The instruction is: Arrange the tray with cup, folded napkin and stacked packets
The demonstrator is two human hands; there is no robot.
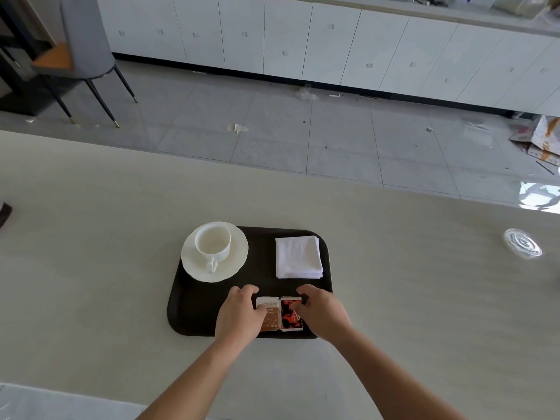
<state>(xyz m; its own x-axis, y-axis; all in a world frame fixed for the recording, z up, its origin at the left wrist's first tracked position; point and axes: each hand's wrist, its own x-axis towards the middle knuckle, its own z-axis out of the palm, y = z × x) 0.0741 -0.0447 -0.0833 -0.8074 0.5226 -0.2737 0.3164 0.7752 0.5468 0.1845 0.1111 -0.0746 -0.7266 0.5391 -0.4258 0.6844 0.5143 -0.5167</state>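
A dark tray point(194, 310) lies on the pale counter. At its back left a white cup point(212, 243) stands on a white saucer point(235, 262), handle toward me. A folded white napkin point(298, 257) rests at the back right. At the tray's front edge lie two packets side by side: a tan and white packet point(269, 316) and a red and black packet point(290, 316). My left hand point(238, 313) grips the tan packet from the left. My right hand point(324, 312) grips the red packet from the right.
A clear plastic lid point(521, 244) lies on the counter at the far right. A dark object point(4, 212) shows at the left edge. Beyond the counter's far edge are a tiled floor with litter, a chair point(81, 50) and white cabinets.
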